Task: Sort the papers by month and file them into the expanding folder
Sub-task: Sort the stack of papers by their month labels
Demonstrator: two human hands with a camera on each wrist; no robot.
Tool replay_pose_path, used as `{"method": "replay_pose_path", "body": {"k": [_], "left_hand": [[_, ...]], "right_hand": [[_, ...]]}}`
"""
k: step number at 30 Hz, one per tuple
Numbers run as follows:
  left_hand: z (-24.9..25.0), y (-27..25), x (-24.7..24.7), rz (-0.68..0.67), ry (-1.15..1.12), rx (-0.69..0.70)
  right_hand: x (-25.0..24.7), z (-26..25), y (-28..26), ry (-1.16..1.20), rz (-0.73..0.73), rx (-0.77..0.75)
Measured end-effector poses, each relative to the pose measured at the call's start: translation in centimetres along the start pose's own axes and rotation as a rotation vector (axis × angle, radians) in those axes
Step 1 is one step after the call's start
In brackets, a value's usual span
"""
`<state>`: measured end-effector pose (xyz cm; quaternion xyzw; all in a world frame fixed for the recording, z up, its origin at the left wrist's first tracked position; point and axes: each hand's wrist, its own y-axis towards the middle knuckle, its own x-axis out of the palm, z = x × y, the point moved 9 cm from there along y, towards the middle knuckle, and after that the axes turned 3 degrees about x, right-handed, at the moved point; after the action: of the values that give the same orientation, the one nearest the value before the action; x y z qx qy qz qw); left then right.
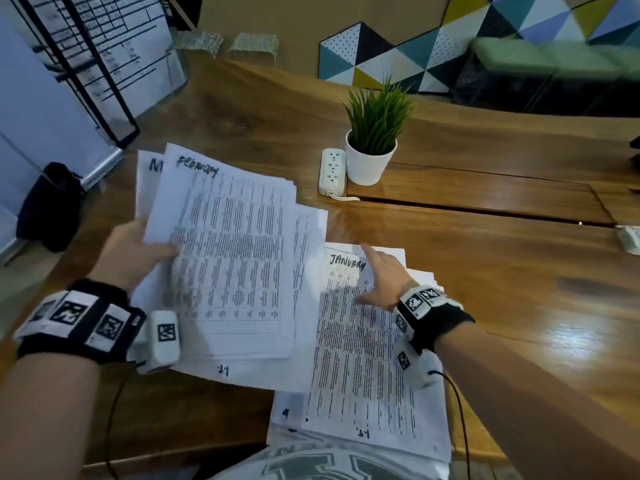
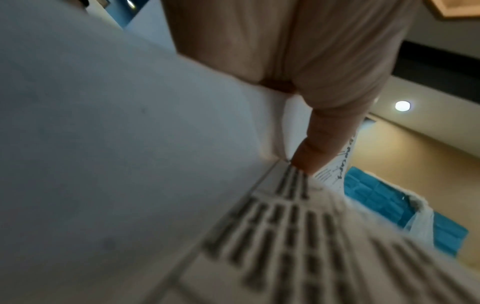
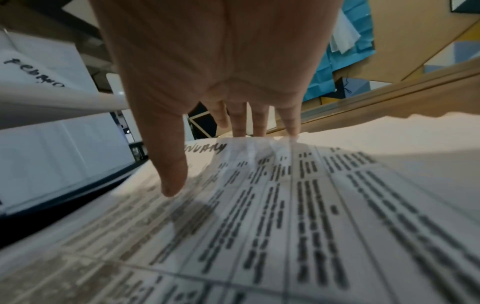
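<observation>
My left hand (image 1: 138, 247) grips a thick stack of printed sheets (image 1: 228, 258) above the table, thumb on top. Its top sheet is headed FEBRUARY, and a sheet behind it shows an M. In the left wrist view the thumb (image 2: 324, 131) presses on the stack (image 2: 272, 236). A second pile topped by a sheet headed JANUARY (image 1: 360, 348) lies on the wooden table (image 1: 502, 289) at the near edge. My right hand (image 1: 381, 278) lies flat with straight fingers on the top of that pile. The right wrist view shows the right hand's fingers (image 3: 239, 121) spread over the JANUARY sheet (image 3: 285, 205). No expanding folder is in view.
A potted green plant (image 1: 374, 140) in a white pot and a white power strip (image 1: 333, 171) stand at the table's middle. A dark bag (image 1: 48, 206) sits on the floor at the left. A black-framed board (image 1: 104, 57) leans at the back left.
</observation>
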<state>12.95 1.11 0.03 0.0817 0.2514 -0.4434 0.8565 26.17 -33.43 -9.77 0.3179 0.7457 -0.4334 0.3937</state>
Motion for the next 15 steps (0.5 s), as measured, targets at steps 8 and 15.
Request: {"method": "replay_pose_path", "body": {"k": [8, 15], "left_hand": [[-0.2, -0.1, 1.0, 0.006, 0.081, -0.01], [0.1, 0.3, 1.5, 0.014, 0.082, 0.033]], "right_hand": [[-0.8, -1.2, -2.3, -0.113, 0.226, -0.101], [-2.5, 1.6, -3.9, 0.232, 0.423, -0.097]]}}
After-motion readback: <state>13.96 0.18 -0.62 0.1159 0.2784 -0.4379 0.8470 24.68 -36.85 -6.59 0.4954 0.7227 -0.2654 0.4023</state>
